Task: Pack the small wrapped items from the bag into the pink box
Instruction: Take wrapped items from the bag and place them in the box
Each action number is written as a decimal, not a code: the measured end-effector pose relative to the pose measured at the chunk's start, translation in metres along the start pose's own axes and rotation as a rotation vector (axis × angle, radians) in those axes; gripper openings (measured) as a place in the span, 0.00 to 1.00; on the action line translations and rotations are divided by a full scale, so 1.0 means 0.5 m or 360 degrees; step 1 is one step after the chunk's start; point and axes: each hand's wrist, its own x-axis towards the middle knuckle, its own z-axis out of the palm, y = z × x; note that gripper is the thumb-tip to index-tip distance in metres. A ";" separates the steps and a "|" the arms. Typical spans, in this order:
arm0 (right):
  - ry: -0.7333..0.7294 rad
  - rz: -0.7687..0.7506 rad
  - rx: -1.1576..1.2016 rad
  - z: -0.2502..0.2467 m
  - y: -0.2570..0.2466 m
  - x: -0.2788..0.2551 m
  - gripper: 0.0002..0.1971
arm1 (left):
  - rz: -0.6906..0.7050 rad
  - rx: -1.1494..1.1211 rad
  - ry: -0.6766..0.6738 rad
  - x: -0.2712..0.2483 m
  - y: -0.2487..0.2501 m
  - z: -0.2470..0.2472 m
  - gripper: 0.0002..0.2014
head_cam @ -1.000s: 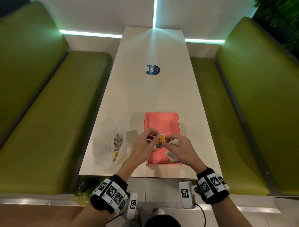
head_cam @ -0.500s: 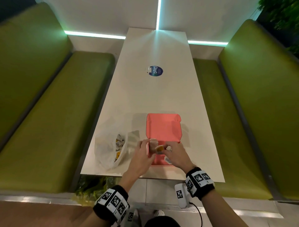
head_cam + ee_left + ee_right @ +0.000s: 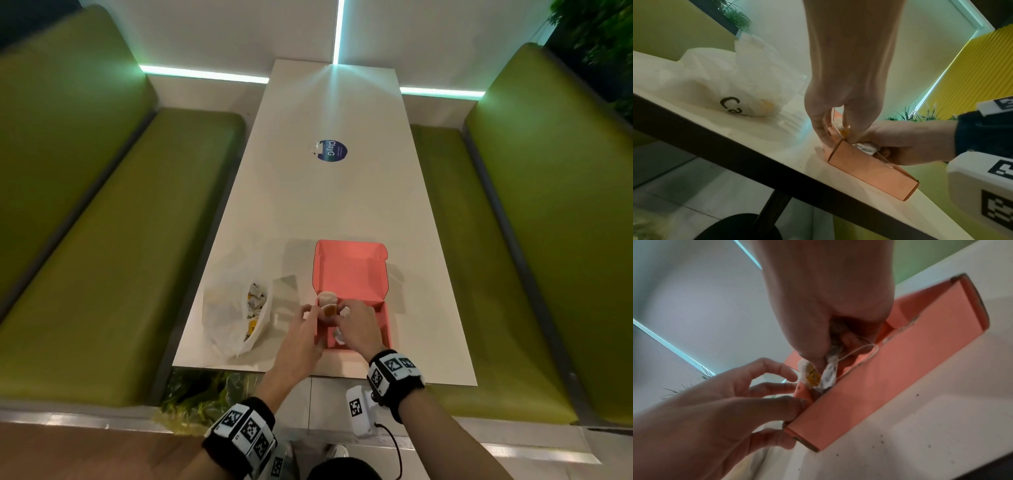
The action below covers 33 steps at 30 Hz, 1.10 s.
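The pink box (image 3: pixel 349 270) lies open near the table's front edge, lid flat behind its tray. My right hand (image 3: pixel 339 313) pinches a white wrapped item with a string (image 3: pixel 829 371) and pushes it down in the tray's near-left corner. A yellow-labelled wrapped item (image 3: pixel 328 308) stands against that corner's wall. My left hand (image 3: pixel 313 313) grips the box's left wall (image 3: pixel 830 129), one finger inside and the others outside. Left of the box, the white plastic bag (image 3: pixel 226 318) lies open with several wrapped items (image 3: pixel 256 301) inside.
The long white table (image 3: pixel 325 198) carries a round blue sticker (image 3: pixel 331 150) at its middle. Green benches (image 3: pixel 120 240) flank it on both sides. The box and the bag sit close to the near table edge (image 3: pixel 411 380).
Both hands have come down from above the box into the tray's near-left corner with the wrapped items. The left hand now holds the box wall.
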 end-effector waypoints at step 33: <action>-0.0298 -0.0263 -0.1549 -0.097 0.002 -0.026 0.14 | 0.0146 0.0441 0.0026 -0.008 0.003 0.005 0.29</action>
